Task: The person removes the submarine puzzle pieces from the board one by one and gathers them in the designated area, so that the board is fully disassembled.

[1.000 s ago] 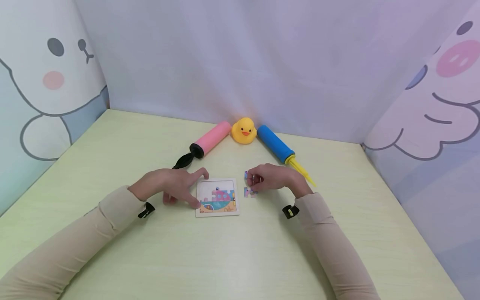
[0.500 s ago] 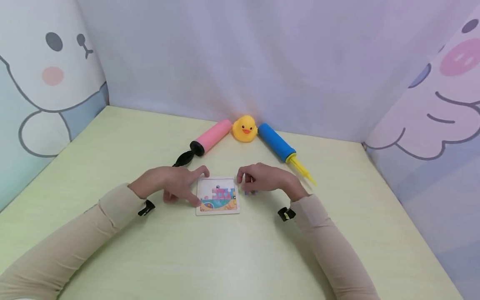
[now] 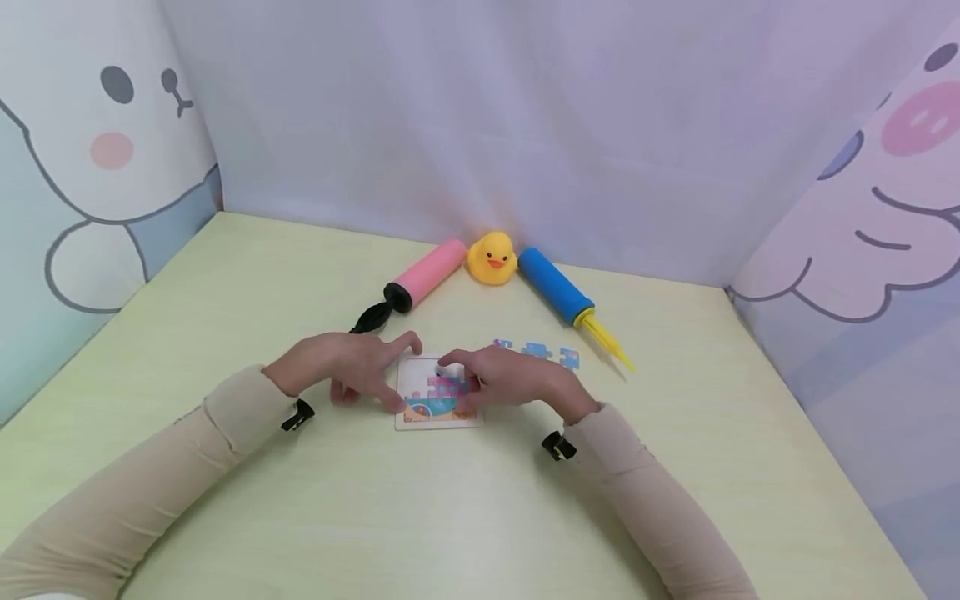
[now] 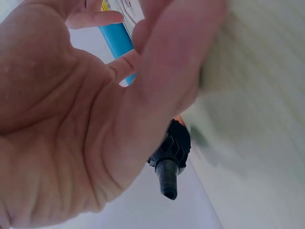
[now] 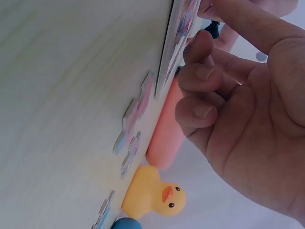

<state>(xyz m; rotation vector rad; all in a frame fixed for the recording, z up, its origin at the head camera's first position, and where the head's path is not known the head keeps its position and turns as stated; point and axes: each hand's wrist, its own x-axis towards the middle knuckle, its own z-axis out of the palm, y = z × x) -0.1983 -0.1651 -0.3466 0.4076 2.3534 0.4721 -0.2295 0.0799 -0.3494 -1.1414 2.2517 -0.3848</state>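
Note:
A small square jigsaw tray [image 3: 415, 377] with a white rim lies mid-table, its lower part filled with pink, teal and sand-coloured pieces. My left hand [image 3: 348, 367] rests at its left side, thumb and bent index finger touching the lower left and top edges. Over the tray's right part is my right hand [image 3: 513, 375], index finger and thumb apart; whether a piece is between the fingers is hidden. Behind that hand lie a blue puzzle piece [image 3: 536, 350] and another piece [image 3: 570, 358]. In the right wrist view, pink pieces [image 5: 138, 105] lie beside the tray.
At the back stand a pink balloon pump [image 3: 431, 271] with a black end, a yellow rubber duck [image 3: 491, 260] and a blue balloon pump [image 3: 553, 283] with a yellow nozzle. A pale curtain [image 3: 480, 125] hangs behind the table.
My right hand has moved left from the loose pieces to over the tray, uncovering pieces behind it. My left hand keeps its place at the tray's left side.

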